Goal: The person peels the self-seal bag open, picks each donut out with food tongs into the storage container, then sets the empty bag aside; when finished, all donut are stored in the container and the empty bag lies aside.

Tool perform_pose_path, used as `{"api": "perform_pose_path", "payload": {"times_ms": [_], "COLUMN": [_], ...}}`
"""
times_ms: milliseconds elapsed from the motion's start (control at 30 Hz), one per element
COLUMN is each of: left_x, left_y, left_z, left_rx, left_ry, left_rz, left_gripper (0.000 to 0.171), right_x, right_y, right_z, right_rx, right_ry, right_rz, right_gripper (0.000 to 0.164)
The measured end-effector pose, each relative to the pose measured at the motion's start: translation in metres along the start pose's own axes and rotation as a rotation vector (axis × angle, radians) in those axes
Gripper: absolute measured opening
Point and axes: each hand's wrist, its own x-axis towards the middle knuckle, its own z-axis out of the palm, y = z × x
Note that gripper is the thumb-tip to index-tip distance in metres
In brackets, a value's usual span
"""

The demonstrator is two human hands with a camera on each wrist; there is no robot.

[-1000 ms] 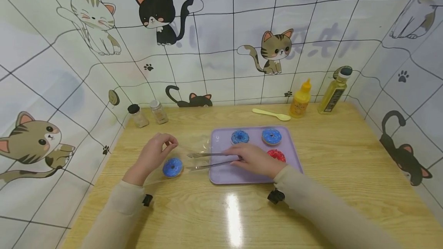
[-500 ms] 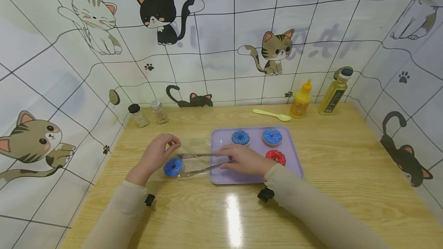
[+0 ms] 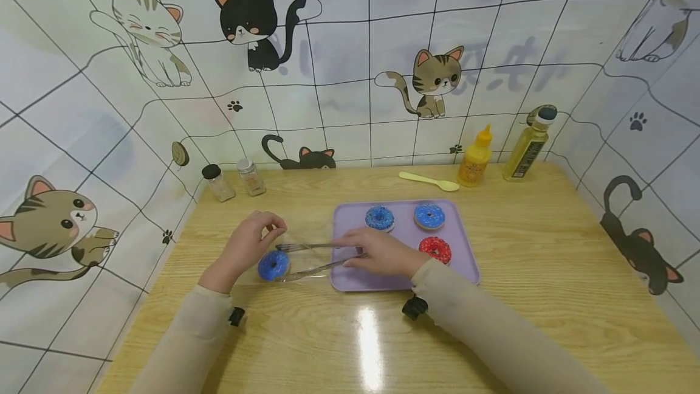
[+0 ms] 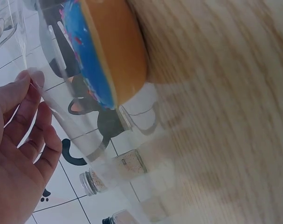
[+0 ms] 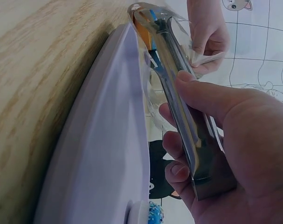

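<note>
My left hand (image 3: 246,251) pinches the rim of a clear plastic bag (image 3: 313,227), holding it up between thumb and fingertips. Behind that film, in the left wrist view, lies a blue-iced donut (image 4: 85,56) with a tan base. My right hand (image 3: 383,252) grips metal tongs (image 5: 171,70), thumb on one arm and fingers around the other. Pointing left, the tongs stand spread with their tips at the donut's two sides, inside the bag. Below the right hand is a lilac tray (image 3: 377,281) bearing two blue donuts (image 3: 429,224) and a red donut (image 3: 435,248).
At the back left stand two seasoning jars (image 3: 219,186). A pale yellow spoon (image 3: 421,179), a yellow squeeze bottle (image 3: 473,163) and an oil bottle (image 3: 525,151) are along the back right. A cat-patterned tile wall (image 3: 339,102) encloses the wooden table (image 3: 525,297).
My right hand has moved left, bringing the tongs' tips from the gap beside the bagged donut to its sides. My left hand has shifted very slightly right, still pinching the bag.
</note>
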Motion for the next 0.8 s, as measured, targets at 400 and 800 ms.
{"api": "perform_pose_path", "payload": {"times_ms": [400, 800], "left_x": [0.0, -0.003], "left_y": [-0.003, -0.006], "left_z": [0.0, 0.002], "left_rx": [-0.016, -0.053], "left_ry": [-0.011, -0.038], "left_rz": [0.014, 0.034], "left_gripper": [0.008, 0.007], "right_x": [-0.007, -0.035], "right_y": [-0.005, -0.007], "right_z": [-0.005, -0.017], "right_rx": [-0.007, 0.0], "right_ry": [0.004, 0.056], "right_rz": [0.065, 0.16], "right_gripper": [0.051, 0.049]}}
